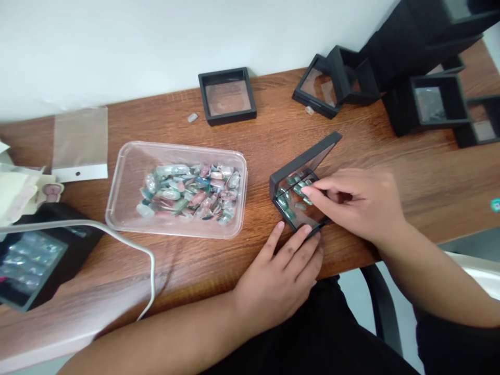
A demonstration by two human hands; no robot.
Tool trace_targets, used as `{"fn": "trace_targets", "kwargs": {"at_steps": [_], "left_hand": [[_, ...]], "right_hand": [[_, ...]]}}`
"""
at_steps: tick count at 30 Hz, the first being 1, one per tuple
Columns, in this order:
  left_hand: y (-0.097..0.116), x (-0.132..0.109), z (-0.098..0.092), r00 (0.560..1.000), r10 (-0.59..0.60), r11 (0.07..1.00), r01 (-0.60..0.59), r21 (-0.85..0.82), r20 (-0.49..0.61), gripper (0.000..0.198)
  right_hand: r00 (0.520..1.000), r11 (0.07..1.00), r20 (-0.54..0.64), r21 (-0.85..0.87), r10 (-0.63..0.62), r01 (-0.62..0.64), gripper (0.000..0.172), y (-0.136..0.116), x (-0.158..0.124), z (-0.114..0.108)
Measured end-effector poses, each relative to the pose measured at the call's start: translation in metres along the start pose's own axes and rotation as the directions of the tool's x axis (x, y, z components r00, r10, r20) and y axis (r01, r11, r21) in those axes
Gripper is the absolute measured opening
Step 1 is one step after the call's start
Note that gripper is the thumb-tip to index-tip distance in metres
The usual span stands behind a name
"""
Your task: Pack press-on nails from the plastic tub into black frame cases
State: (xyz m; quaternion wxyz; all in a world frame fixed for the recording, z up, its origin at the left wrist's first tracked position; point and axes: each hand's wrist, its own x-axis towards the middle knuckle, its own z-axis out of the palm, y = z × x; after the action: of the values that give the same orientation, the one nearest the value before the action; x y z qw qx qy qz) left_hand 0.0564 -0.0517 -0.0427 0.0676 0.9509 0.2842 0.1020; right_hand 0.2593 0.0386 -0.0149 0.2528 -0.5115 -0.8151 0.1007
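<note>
A black hinged case (289, 167) stands partly open on the wooden table, with several green nail tips (284, 202) on its clear film. My right hand (361, 205) reaches into the case, thumb and forefinger pinched at one green nail tip (305, 190). Flat by the near edge of the case rests my left hand (283, 271), fingers spread, fingertips touching or close to the frame. To the left, a clear plastic tub (117, 208) holds many loose nail tips (195, 195) in green, pink and clear tones.
Black cases (250, 112) lie along the wall, with more stacked at the back right (414, 41). A clear bag (80, 138), a white cable (150, 260) and a case of glittery pieces (29, 265) are at the left.
</note>
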Motion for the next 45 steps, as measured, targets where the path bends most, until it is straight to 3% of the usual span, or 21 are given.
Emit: {"fn": "trace_targets", "kwargs": {"at_steps": [8,22,29,33,40,45], "left_hand": [[0.000,0.001,0.000,1.000,0.001,1.000,0.000,-0.008,0.012,0.047],[0.000,0.000,-0.001,1.000,0.008,1.000,-0.007,-0.020,0.027,0.047],[0.000,-0.002,-0.001,0.999,0.016,1.000,-0.015,-0.022,0.028,0.047],[0.000,-0.001,-0.001,1.000,0.012,1.000,-0.011,-0.028,0.024,0.048],[0.000,0.000,-0.001,1.000,0.009,1.000,-0.009,-0.020,0.014,0.047],[-0.001,0.001,0.000,1.000,0.005,1.000,-0.005,-0.017,0.013,0.047]], "right_hand": [[0.993,0.987,0.110,0.157,-0.052,0.035,0.037,0.011,-0.003,-0.008],[0.955,0.972,0.225,0.178,-0.195,0.156,0.030,0.009,-0.002,-0.009],[0.952,0.965,0.190,0.149,-0.242,0.215,0.007,0.011,-0.007,-0.007],[0.949,0.968,0.196,0.104,-0.247,0.230,0.013,0.014,-0.009,-0.005],[0.936,0.961,0.221,0.107,-0.273,0.255,0.008,0.012,-0.008,-0.003],[0.963,0.971,0.165,0.152,-0.212,0.187,0.011,0.017,-0.007,-0.009]]}}
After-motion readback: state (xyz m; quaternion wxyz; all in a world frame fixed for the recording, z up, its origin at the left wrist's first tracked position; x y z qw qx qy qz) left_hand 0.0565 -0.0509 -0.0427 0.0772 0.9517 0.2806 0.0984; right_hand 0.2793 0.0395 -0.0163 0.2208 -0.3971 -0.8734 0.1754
